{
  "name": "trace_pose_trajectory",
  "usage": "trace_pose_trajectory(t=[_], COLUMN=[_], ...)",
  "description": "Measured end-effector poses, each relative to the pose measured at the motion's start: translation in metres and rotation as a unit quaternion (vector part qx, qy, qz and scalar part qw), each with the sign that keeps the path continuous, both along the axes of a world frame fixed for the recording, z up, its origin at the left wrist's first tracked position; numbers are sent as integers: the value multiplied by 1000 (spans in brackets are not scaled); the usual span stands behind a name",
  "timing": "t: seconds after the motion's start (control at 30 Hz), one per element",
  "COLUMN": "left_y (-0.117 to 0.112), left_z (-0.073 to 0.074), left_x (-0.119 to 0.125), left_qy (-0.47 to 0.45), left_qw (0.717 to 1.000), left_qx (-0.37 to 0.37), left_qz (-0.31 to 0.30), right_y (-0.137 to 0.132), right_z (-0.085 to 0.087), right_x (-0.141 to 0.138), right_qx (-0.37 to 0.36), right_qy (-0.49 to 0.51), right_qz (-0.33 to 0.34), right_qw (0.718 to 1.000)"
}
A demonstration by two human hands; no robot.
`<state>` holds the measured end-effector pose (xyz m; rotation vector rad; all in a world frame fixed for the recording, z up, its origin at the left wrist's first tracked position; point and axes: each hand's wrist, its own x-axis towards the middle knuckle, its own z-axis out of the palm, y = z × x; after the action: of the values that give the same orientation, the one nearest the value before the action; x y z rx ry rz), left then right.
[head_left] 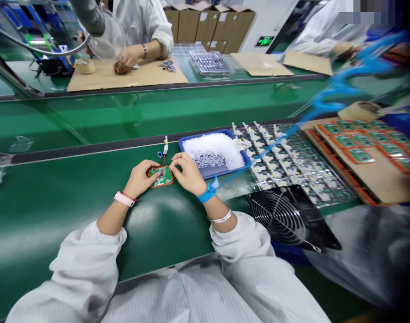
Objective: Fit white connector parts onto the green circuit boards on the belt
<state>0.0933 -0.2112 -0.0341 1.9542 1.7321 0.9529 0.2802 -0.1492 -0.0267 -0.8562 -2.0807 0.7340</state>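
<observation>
On the green bench mat lies a small green circuit board (163, 177) in an orange frame. My left hand (141, 177) grips its left side, thumb over the board's face. At the board's upper right corner, my right hand (188, 174) has thumb and fingertips pinched together; whatever sits between them is too small to make out. A little white part with a yellow tip (165, 146) stands just beyond the board, joined to it by thin dark and red wires. Beside that part is a small blue square piece (159, 154).
Right of my hands stands a blue tray (208, 172) of small white pieces. Farther right are rows of white parts (272, 157), a black fan (285, 215) and cardboard with framed boards (359, 154). A blue coiled cord (292, 128) runs from my right wrist. Co-workers sit opposite.
</observation>
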Motion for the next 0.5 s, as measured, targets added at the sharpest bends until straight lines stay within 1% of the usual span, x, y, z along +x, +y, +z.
trace_pose_trajectory(t=[0.03,0.1,0.17,0.2,0.23,0.3,0.4,0.5], left_y=[-1,-3,-4,-4,-4,-3,-3,-2], left_z=[-1,-4,-5,-5,-5,-4,-3,-3], left_x=[0,0,1,1,2,2,1,1], left_qy=[15,46,66,71,72,69,70,73], left_qw=[1000,999,998,997,997,998,997,997], left_qx=[9,16,14,11,10,8,4,0], left_qz=[-5,-7,-9,-10,-10,-10,-11,-15], right_y=[6,21,35,42,46,51,51,49], right_z=[5,11,10,7,2,-7,-15,-17], right_x=[17,58,100,117,131,146,148,142], right_qx=[30,67,59,43,27,7,6,-1], right_qy=[-6,-46,-123,-166,-203,-256,-282,-285], right_qz=[-35,-151,-256,-284,-297,-300,-298,-301], right_qw=[999,985,957,943,933,919,912,910])
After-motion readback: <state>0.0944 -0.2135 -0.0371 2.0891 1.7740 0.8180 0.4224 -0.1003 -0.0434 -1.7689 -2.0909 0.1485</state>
